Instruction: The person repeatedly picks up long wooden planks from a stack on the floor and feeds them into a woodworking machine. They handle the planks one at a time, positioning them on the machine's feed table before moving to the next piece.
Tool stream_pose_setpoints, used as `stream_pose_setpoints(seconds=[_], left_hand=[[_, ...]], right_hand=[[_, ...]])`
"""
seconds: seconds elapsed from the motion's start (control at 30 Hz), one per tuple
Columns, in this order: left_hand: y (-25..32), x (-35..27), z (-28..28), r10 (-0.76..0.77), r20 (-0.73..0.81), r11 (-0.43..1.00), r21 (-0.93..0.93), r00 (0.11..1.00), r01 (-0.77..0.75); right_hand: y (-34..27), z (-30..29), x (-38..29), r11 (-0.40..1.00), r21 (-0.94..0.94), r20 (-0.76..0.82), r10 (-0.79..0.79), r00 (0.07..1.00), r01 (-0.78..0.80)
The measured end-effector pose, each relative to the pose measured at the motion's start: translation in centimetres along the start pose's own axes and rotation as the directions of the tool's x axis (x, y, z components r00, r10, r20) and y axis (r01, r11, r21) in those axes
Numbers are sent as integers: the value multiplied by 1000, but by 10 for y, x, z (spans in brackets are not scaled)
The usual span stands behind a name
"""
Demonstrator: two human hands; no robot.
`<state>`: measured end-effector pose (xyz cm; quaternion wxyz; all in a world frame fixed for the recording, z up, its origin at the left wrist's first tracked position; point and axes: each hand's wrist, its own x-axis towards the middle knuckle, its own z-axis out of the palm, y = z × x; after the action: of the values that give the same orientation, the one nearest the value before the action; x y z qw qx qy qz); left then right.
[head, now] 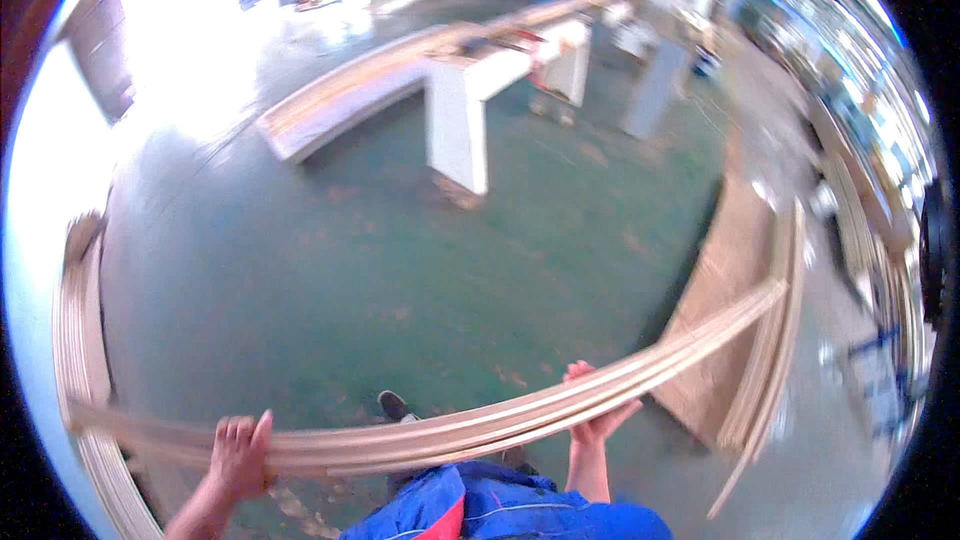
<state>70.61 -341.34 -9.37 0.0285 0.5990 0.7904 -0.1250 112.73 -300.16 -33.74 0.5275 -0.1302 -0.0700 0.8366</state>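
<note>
A bundle of long, thin wooden strips [420, 439] stretches across my front at about waist height, looking bent by the lens. My left hand [244, 454] is wrapped over it on the left, thumb pointing up. From underneath, my right hand [596, 416] grips the same bundle, its fingertips showing at the far edge. The bundle's right end lies over or just above a wooden panel [712, 315] with more strips on it; whether they touch, I cannot tell. Its left end reaches across another stack of strips [79, 315] by the wall.
Ahead on the green floor [375, 277] stands a long workbench [360, 90] with a pale panel leg [457, 124]. Further right, a grey upright panel [656, 86] stands near a blurred person [697, 22]. More long boards [847, 217] and a blue frame [881, 360] are at the right.
</note>
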Motion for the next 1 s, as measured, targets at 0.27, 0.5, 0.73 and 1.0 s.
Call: stream_pose_setpoints(seconds=[0.27,0.5,0.73,1.0], left_hand=[[-247,100,42,58,-113,965,-249,992,-85],[-381,227,65,100,-380,930,-294,920,-222],[-505,444,77,30,-484,963,-219,874,-155],[-577,711,5,-105,-761,973,-212,640,-92]], right_hand=[[130,180,83,983,51,287,-182,941,175],[193,313,195,878,81,376,-466,801,472],[285,389,365,862,141,593,-467,656,487],[355,497,574,820,110,775,-424,469,561]])
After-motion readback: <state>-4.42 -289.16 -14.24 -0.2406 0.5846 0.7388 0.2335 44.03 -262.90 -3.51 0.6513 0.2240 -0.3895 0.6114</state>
